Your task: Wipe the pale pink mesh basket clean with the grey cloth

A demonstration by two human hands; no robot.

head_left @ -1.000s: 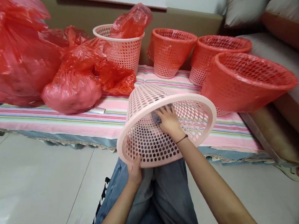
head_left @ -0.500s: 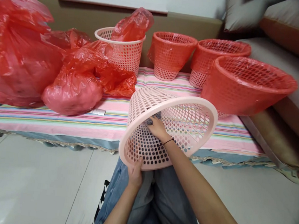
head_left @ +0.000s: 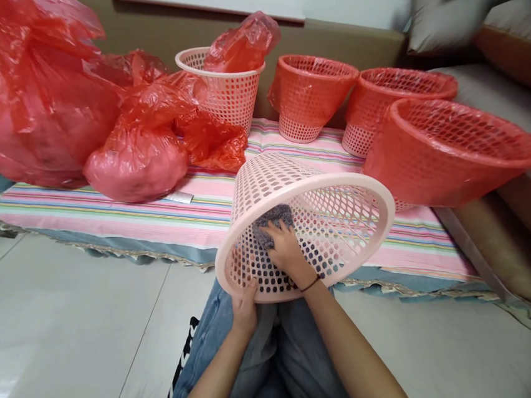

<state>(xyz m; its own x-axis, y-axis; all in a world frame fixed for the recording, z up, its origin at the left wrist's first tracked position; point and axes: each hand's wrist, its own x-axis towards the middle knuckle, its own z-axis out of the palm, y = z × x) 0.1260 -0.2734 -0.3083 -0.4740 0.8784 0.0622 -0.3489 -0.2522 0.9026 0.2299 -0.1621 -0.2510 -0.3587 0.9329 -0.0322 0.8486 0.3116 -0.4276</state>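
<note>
A pale pink perforated plastic basket (head_left: 267,183) lies tilted over my knees, its mouth turned toward me. Gripping the lower left of its rim is my left hand (head_left: 245,310), thumb inside and the other fingers mostly hidden behind the rim. Inside the basket, my right hand (head_left: 286,248) presses a dark grey cloth (head_left: 273,221) against the inner wall, fingers spread over it. A dark band circles the right wrist.
On the striped cloth (head_left: 117,225) behind stand several baskets, including a red-bag-lined one (head_left: 313,91) and a pink one (head_left: 231,95) with a red bag inside. Filled red plastic bags (head_left: 137,168) are at left. Cushions (head_left: 502,128) are stacked at right.
My right hand has drawn back toward the basket's mouth with the grey cloth, which now shows more. My left hand keeps its grip on the rim. The view has shifted slightly.
</note>
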